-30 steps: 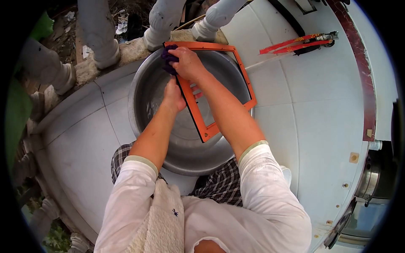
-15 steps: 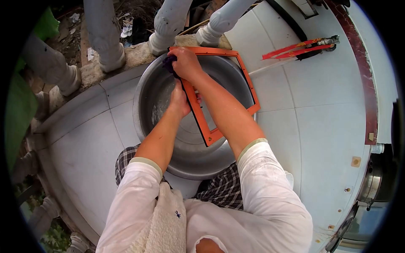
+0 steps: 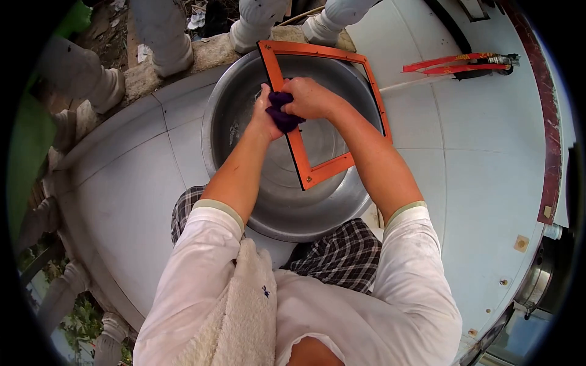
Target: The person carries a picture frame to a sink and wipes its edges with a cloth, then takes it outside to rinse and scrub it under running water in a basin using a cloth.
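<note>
An orange rectangular frame [image 3: 331,167] with a dark edge is held tilted above a wide grey metal basin [image 3: 278,210]. My left hand [image 3: 263,118] grips the frame's left bar from its outer side, thumb pointing up. A bunched dark purple cloth [image 3: 282,114] is wrapped over the same bar. My right hand [image 3: 307,97] is closed on that cloth and presses it against the bar, close beside my left hand. Some fingertips of both hands are hidden behind the cloth and the bar. Inside the basin, the bottom looks wet or scuffed.
White balusters [image 3: 170,46] on a stone ledge [image 3: 210,64] stand just beyond the basin. On the pale tiled floor [image 3: 482,116], to the right, lies a red-strapped tool [image 3: 467,64] with a light rod. A cream towel [image 3: 241,305] hangs over the person's front.
My right hand has slid the purple cloth down the left bar from the upper corner towards its middle. In view, the frame and basin have shifted slightly up and right.
</note>
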Demonstrator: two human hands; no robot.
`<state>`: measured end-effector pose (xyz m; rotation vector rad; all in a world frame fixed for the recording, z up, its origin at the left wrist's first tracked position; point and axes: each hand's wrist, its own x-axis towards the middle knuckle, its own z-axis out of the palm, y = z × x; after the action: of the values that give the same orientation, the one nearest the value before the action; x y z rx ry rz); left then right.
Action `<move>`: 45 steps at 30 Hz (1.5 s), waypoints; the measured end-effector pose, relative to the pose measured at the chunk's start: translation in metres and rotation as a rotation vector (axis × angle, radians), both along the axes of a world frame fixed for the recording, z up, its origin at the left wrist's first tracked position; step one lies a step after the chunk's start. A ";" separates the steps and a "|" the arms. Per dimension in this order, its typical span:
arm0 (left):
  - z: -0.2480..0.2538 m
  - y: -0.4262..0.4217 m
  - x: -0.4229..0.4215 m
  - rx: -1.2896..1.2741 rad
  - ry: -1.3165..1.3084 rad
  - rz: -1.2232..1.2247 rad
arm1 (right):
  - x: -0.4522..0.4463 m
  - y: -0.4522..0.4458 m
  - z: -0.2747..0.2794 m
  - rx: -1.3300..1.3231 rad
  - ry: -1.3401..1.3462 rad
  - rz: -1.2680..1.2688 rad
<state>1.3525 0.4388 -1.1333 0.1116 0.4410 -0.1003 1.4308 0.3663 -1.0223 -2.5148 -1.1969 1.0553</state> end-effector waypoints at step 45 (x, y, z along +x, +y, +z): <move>-0.018 -0.012 -0.002 0.584 0.333 0.068 | 0.042 -0.026 -0.112 0.470 0.651 -0.704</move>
<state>1.3507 0.4263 -1.1511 0.6602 0.7981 0.0814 1.4726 0.3404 -1.1347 -1.7668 -0.2805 1.0831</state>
